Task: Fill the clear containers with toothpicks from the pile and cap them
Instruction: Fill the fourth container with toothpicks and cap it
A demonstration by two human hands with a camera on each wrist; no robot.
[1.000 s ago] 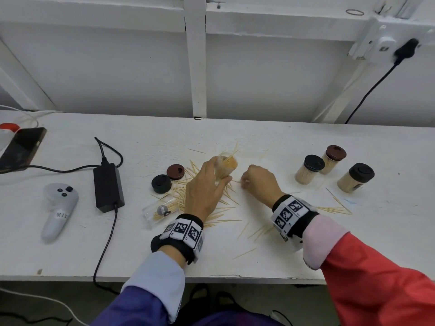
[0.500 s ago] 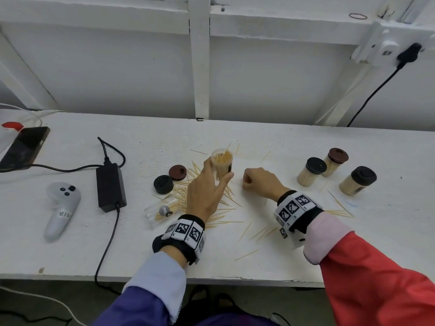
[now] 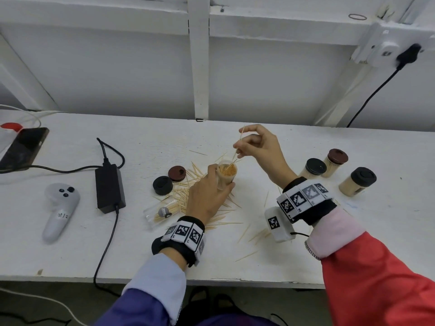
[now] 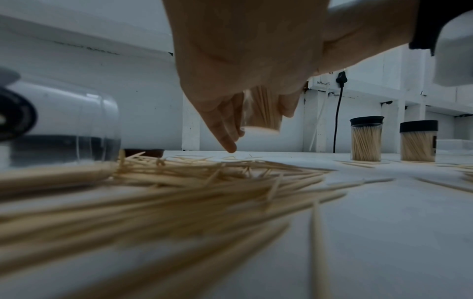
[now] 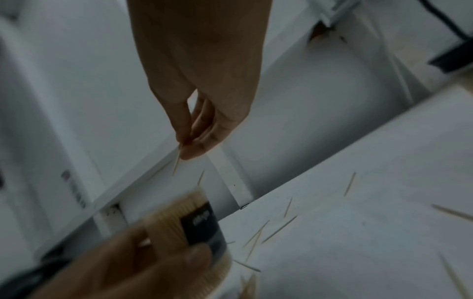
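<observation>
The left hand (image 3: 207,196) has its fingers and thumb wrapped round an open clear container (image 3: 226,174) that is packed nearly full of toothpicks, holding it upright and lifted just above the white table (image 3: 306,267), over the far right edge of the pile of toothpicks (image 3: 188,196). In the left wrist view the same left hand (image 4: 245,60) shows the container (image 4: 261,113) clear of the table with the little finger pointing down. The right hand (image 3: 261,149) is raised just beyond and to the right of the container, its thumb and fingertips pinched on a few toothpicks (image 3: 238,147) whose lower ends reach down to the container's mouth; the other fingers are curled in. The right wrist view is blurred but shows the right hand (image 5: 202,91) pinching a thin stick above the jar (image 5: 189,226). Left of the pile sit two loose caps, a black cap (image 3: 163,185) nearer and a brown cap (image 3: 177,173) farther, and a second clear container (image 3: 161,214) lies on its side at the near left of the pile with some toothpicks in it. Three filled and capped jars (image 3: 315,169) stand at the right. At the far left are a white controller (image 3: 60,210), a black power adapter (image 3: 109,188) and a phone (image 3: 22,148).
</observation>
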